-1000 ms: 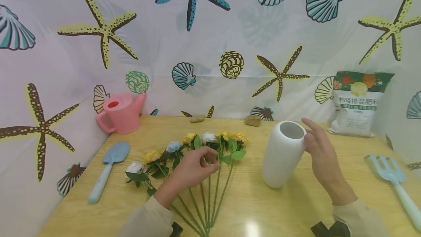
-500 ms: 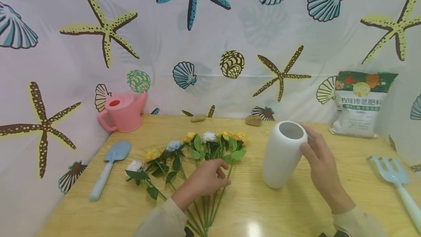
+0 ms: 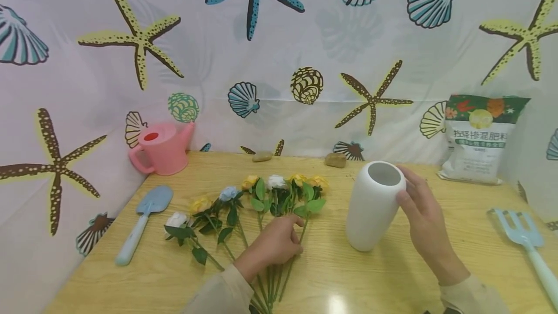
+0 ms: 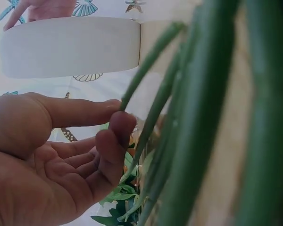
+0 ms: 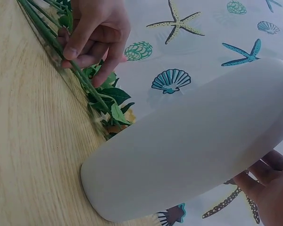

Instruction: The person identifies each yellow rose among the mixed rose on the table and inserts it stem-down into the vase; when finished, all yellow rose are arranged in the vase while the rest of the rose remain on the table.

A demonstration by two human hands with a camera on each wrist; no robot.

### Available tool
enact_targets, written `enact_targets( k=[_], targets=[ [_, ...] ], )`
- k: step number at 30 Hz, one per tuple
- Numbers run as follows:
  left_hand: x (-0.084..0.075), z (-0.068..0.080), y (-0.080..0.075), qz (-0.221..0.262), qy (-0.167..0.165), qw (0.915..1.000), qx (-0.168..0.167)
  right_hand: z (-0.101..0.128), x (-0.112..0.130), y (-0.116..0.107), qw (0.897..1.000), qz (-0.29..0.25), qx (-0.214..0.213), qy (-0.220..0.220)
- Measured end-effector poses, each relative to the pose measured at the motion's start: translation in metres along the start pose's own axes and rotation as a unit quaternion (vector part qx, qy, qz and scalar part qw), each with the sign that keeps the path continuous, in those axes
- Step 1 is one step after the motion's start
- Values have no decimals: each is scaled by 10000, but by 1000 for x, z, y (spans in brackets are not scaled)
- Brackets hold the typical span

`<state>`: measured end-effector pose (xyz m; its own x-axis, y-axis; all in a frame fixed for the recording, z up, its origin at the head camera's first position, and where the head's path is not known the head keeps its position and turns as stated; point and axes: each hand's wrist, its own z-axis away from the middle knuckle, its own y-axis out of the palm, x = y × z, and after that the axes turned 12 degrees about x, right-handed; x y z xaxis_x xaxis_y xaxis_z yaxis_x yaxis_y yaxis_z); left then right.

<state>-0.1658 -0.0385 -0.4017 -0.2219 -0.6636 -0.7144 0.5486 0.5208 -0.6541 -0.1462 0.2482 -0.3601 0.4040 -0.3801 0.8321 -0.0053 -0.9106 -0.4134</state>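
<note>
White vase [image 3: 372, 212] gripped by right hand [image 3: 428, 227], left hand [image 3: 275, 242] pinching green flower stem [image 4: 147, 63]

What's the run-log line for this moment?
left grip: pinching flower stem | right grip: holding white vase near top | white vase: standing on table, no flowers showing inside | other flowers: lying on table

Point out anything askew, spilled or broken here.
Nothing clearly stands out. The vase stands on its base, held by the right hand; the flowers lie fanned out, the left hand pinching a stem; the watering can and bag stand upright. I see no clear spill or break.
</note>
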Motion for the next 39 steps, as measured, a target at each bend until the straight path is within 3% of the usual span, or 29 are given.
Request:
enact_targets(
  k=[5,7,9,12,16,20,26,30,33,39],
  targets=[
    [-6,1,-4,863,143,9962,-40,0,-1,1,9999,-43,-28,-136],
    [-9,1,-6,1507,321,9880,-67,0,-2,0,9999,34,-22,-105],
    [-12,0,-7,2185,517,9743,-171,0,-2,-1,9999,81,-24,-68],
    [-17,0,-8,3112,712,9465,-464,1,-3,-3,9999,129,-18,-43],
    [-26,2,-10,3990,745,9077,-1061,2,-2,-3,10000,20,-13,-4],
    [-33,2,-12,4746,937,8594,-1656,2,-2,-3,10000,5,-27,17],
    [-46,-1,-14,5410,1371,7907,-2514,1,-3,-3,9999,-31,-16,-121],
    [-59,-6,-15,5787,1608,7464,-2866,1,-3,-2,9998,-85,-12,-161],
    [-70,-10,-18,5962,1771,7246,-2968,1,-3,-2,9998,-88,-16,-173],
    [-87,-19,-24,6108,2178,6900,-3215,0,-4,-1,9992,-313,0,-238]
  ],
)
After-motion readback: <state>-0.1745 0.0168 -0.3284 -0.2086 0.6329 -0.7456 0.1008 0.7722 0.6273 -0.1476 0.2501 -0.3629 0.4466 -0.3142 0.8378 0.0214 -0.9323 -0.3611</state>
